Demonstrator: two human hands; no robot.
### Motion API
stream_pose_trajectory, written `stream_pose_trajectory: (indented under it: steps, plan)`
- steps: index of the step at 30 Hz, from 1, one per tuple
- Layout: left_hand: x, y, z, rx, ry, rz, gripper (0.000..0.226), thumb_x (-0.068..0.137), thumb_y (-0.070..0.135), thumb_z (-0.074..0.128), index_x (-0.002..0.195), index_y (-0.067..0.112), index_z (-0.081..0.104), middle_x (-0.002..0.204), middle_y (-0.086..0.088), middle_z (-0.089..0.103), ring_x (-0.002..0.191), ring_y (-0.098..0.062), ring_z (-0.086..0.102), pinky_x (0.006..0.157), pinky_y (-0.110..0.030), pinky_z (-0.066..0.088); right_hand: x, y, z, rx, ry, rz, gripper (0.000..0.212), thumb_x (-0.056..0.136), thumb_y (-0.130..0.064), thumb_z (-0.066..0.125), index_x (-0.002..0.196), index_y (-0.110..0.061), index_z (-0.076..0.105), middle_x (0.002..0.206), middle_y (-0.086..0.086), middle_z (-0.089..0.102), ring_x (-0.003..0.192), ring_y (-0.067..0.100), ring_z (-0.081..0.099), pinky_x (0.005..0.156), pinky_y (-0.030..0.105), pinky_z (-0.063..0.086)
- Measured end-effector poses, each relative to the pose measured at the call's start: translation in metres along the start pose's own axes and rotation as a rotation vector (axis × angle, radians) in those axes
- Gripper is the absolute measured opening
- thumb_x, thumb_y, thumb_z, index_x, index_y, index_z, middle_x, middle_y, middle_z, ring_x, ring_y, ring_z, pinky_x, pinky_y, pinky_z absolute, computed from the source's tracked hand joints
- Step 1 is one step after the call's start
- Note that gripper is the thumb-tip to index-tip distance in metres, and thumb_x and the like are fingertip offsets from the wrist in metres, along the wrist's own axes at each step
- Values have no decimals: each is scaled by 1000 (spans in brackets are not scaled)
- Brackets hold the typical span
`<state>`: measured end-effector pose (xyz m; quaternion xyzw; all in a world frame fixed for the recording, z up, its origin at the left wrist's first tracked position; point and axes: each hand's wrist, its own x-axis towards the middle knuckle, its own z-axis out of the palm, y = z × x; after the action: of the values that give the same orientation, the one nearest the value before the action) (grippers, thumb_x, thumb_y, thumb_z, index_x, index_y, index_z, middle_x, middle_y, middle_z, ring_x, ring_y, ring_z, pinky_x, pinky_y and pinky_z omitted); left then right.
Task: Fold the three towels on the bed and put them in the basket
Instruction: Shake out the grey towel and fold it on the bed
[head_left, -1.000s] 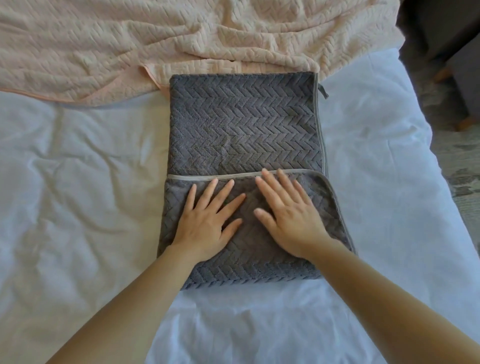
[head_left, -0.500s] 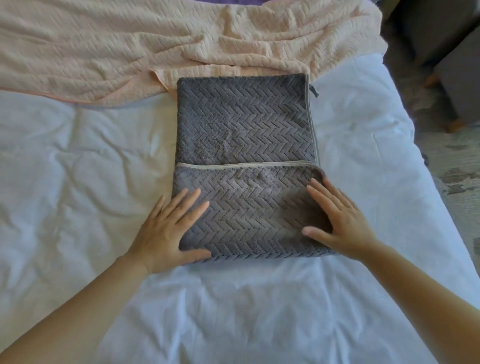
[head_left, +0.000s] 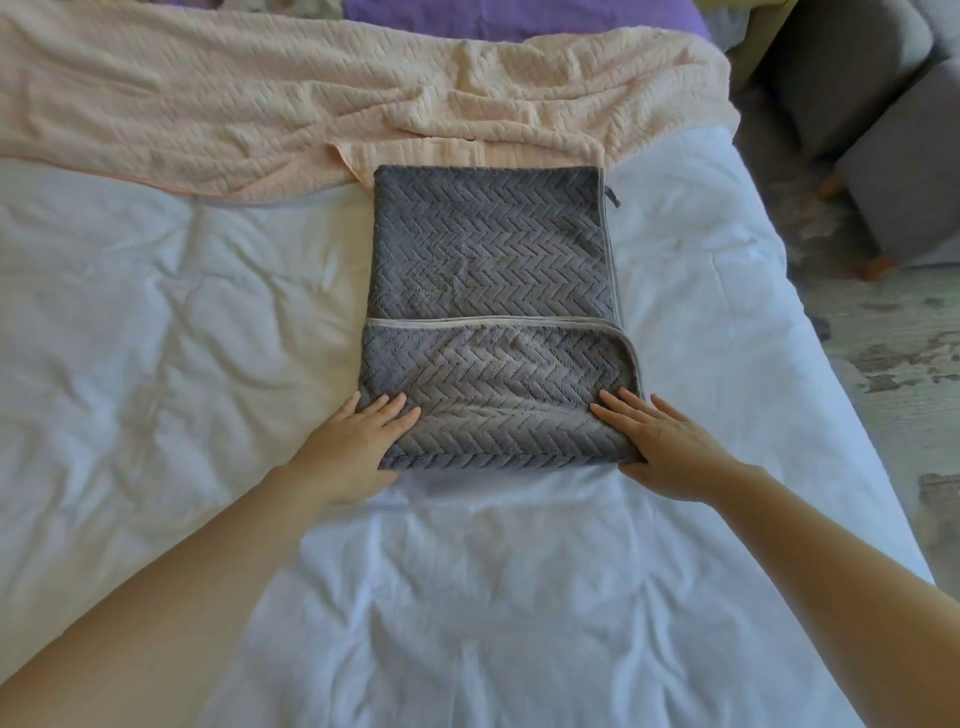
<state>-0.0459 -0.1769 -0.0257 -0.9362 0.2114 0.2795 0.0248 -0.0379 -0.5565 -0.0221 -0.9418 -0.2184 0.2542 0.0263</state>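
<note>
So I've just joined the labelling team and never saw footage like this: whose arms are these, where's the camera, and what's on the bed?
No machine here: a person wears one camera on the head, looking forward and down, so the arms reaching in are their own. The left hand and right hand lie with straight fingers on the near corners of a partly folded grey towel, which rests on the white bed sheet. Nothing is lifted. Behind it a peach towel lies spread and rumpled, with a strip of purple cloth beyond. No basket is in view.
</note>
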Motion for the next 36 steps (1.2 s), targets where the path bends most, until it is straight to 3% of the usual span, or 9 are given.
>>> stream_pose_trajectory:
  steps: [4,6,8,14,19,22,27,30,36]
  plan:
    - [-34,3,-34,-416,-131,-67,67,81,40,59,143,43,34,147,9,42,134,-15,38,111,-31,30,-31,-8,-34,305,-153,112,55,82,-34,57,136,-35,46,141,-7,49,136,16,35,114,35,23]
    - [-48,0,-50,-714,-160,-114,52,68,31,65,119,40,61,102,6,71,94,-14,64,80,-29,53,-43,-7,-55,476,-200,174,29,70,-35,61,98,-30,66,98,-4,69,102,22,59,85,31,46]
    - [-53,-7,-65,-927,-153,-134,40,63,27,71,102,21,70,90,-7,71,84,-22,67,70,-35,54,-49,-2,-74,635,-183,210,17,69,-28,67,83,-19,69,83,6,68,83,23,61,72,33,48]
    - [-34,-36,-87,-1368,69,-286,46,59,45,73,98,20,73,100,-6,73,97,-24,68,84,-41,54,-25,15,-95,1337,185,365,18,82,-13,65,96,-4,68,100,16,70,98,28,63,86,40,46]
    - [19,-46,-97,-1624,222,-544,50,64,65,71,95,26,75,94,2,76,88,-18,71,68,-29,51,30,23,-97,1609,370,513,34,85,-41,64,101,-12,69,103,10,73,93,22,70,80,36,52]
    - [52,-55,-114,-1827,174,-591,66,54,74,73,101,27,75,100,0,75,95,-20,70,84,-38,54,64,39,-105,1822,380,497,57,81,-61,57,117,-17,63,113,7,70,104,25,67,91,44,48]
    - [92,-70,-121,-1892,142,-525,98,43,91,60,117,27,66,114,-2,69,108,-21,62,102,-46,43,100,54,-110,1763,228,320,60,85,-51,59,131,-12,53,126,11,63,118,31,58,98,50,45]
    - [111,-66,-114,-1796,260,-527,70,57,78,68,111,36,55,114,-1,65,103,-22,63,90,-45,50,121,51,-104,1724,270,421,50,86,-34,66,129,-15,49,119,12,65,107,30,64,88,45,54]
    - [143,-78,-86,-1570,482,-536,35,87,63,48,117,49,36,107,4,57,95,-16,57,84,-41,47,152,46,-88,1384,329,598,53,90,-57,47,130,-22,40,122,7,54,110,28,54,98,47,46]
